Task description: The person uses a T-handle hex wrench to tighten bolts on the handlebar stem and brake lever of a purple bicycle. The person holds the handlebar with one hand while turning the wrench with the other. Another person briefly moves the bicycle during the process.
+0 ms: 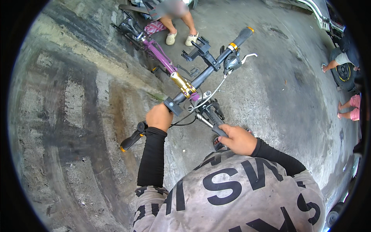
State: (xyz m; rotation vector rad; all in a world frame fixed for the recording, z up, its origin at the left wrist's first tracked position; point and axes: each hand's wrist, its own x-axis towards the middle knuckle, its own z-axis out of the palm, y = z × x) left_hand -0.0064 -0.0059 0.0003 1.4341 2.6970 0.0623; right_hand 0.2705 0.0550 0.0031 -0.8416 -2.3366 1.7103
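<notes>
A bicycle with a purple frame stands before me, its dark handlebar running from lower left to upper right. My left hand is wrapped round the handlebar's left part, beside a small black bar-mounted device. In my right hand, closed, is a grey-handled tool with a chrome shaft. The shaft points at the front of the bicycle, close to the front tire. What its tip touches is hard to make out. A gold stem clamp joins the handlebar to the frame.
The phone holder and brake lever stick out on the bar's right side. Cables loop below the clamp. A person in pale clogs sits beyond the bicycle. A rough concrete ledge runs left. People and a wheel are at far right.
</notes>
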